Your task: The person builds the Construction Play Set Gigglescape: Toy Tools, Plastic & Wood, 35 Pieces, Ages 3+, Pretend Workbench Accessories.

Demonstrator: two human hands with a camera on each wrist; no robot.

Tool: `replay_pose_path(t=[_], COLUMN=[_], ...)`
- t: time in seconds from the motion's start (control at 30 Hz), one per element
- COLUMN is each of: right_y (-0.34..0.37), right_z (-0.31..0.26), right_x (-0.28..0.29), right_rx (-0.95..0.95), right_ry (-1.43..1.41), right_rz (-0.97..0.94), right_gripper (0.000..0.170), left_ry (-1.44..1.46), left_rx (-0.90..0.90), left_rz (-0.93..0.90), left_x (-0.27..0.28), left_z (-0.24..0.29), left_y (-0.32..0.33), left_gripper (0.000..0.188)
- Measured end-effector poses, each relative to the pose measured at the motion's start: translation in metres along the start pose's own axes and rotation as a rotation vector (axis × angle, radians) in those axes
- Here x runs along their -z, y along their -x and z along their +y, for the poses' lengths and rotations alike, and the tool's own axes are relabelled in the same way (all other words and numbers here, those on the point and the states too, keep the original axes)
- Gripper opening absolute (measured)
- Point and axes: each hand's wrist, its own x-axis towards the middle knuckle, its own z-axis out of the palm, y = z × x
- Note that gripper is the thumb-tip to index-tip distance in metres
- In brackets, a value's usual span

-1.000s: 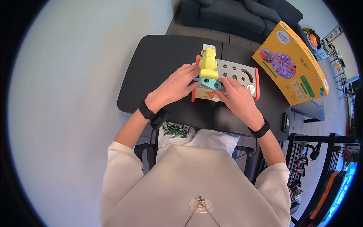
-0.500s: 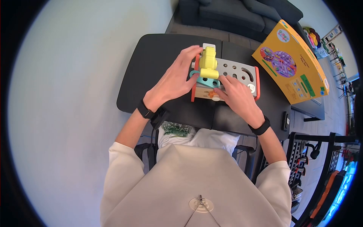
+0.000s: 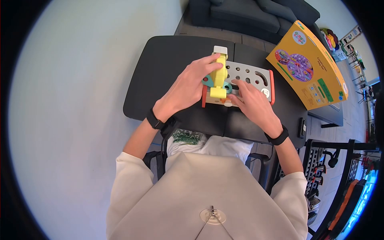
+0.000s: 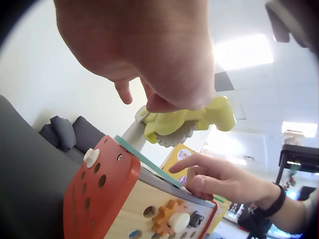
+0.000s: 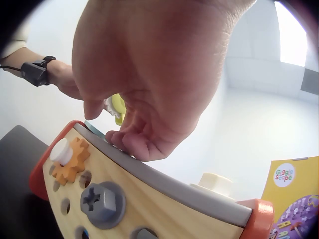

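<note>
A yellow-green toy circular saw (image 3: 218, 93) with a grey toothed blade is gripped from its left by my left hand (image 3: 187, 85). In the left wrist view the saw (image 4: 172, 121) hangs over a teal strip (image 4: 144, 160), its blade above the strip. The strip (image 3: 227, 87) lies along the left top of a toy workbench with red ends (image 4: 102, 186). My right hand (image 3: 258, 108) rests at the strip's right end and the bench's front top edge, index finger extended. An orange gear (image 5: 75, 162) and a grey bolt (image 5: 103, 203) are on the front panel.
The bench stands on a black table (image 3: 168, 68). A large yellow box (image 3: 308, 68) stands at the right, with a small black object (image 3: 302, 129) near the table's right edge. A dark sofa (image 3: 244, 16) is beyond, a black rack (image 3: 332, 146) at the lower right.
My left hand has let go of the strip and taken hold of the saw, whose lower end has moved toward me and lies over the strip. My right hand has stayed about where it was.
</note>
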Motion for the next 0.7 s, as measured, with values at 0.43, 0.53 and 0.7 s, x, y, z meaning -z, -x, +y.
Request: replay_pose_path(t=[0.43, 0.53, 0.7], right_y=[0.033, 0.053, 0.102], right_z=[-0.004, -0.001, 0.041], right_x=[0.016, 0.024, 0.048], right_rx=[-0.093, -0.175, -0.402], right_ry=[-0.131, -0.152, -0.066], right_rz=[0.060, 0.082, 0.184], right_gripper=[0.038, 0.036, 0.024], left_ry=[-0.006, 0.247, 0.264], left_rx=[0.093, 0.209, 0.346], left_rz=[0.095, 0.203, 0.343], left_x=[-0.015, -0.024, -0.038], left_z=[0.008, 0.015, 0.012], left_y=[0.016, 0.021, 0.051], left_gripper=[0.080, 0.080, 0.069])
